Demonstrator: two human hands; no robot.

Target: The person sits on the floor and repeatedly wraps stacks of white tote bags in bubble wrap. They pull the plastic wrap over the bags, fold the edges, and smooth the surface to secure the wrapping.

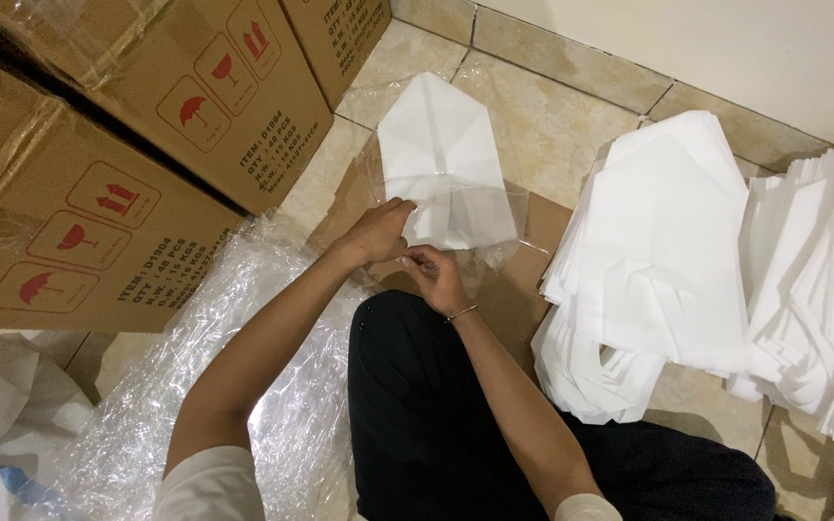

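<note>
Pinching the near edge of the clear plastic sleeve [494, 227], both hands [378, 232] [433, 273] have fingers closed on it, the folded white bag [441, 159] pointing away.

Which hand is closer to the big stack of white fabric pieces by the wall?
The right hand. It sits just left of the stack of white fabric pieces, pinching the clear plastic bag; the left hand is farther away, on the folded white piece.

Cartons [127, 145] left, folded piece [441, 159] ahead in a sleeve [504, 227] (perhaps on cardboard [542, 232]), stacks [668, 260] right, wrap [195, 367] beneath arm
</note>
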